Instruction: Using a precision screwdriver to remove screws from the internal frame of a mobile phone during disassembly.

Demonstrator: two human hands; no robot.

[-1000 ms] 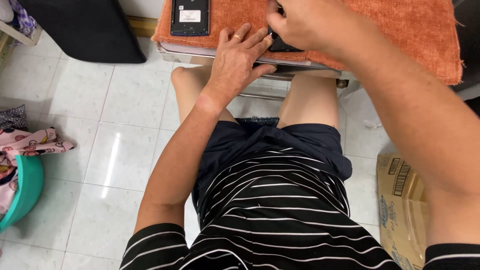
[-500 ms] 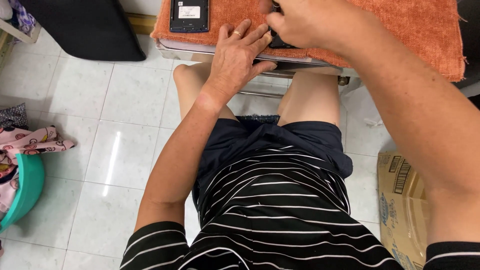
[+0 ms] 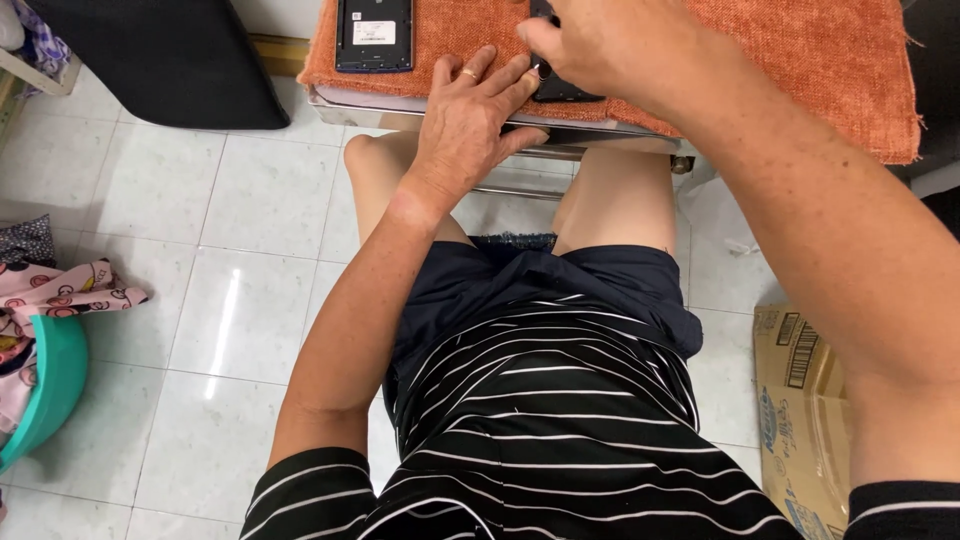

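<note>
At the far left, a teal basin [image 3: 40, 385] with patterned cloth [image 3: 70, 290] is seen on the tiled floor [image 3: 160, 220], well apart from the work. Further in, an opened phone [image 3: 373, 33] is laid flat on the orange cloth [image 3: 800, 60] that covers the low table [image 3: 390, 100]; its long axis is pointed away from the body, and it is touched by neither hand.

Next comes the left hand [image 3: 470, 110]. It is spread flat, palm down, at the near edge of the table, with the fingers extended forward and to the right. Nothing is gripped by it; its fingertips are pressed against the left side of a small dark device [image 3: 565, 88], which is steadied in this way.

The dark device is placed just right of the left fingertips and directly under the right hand [image 3: 610, 45], on the orange cloth near the table's front edge. Its long axis appears to run away from the body, though the far end is hidden. The right hand is curled over it from above, with fingers bunched at the device's upper left; whether a small tool or part is pinched cannot be told. Of the two hands, the right is judged the nearer to the device's top face, the left to its side.

At the far right, a cardboard box [image 3: 800, 400] is seen on the floor.
</note>
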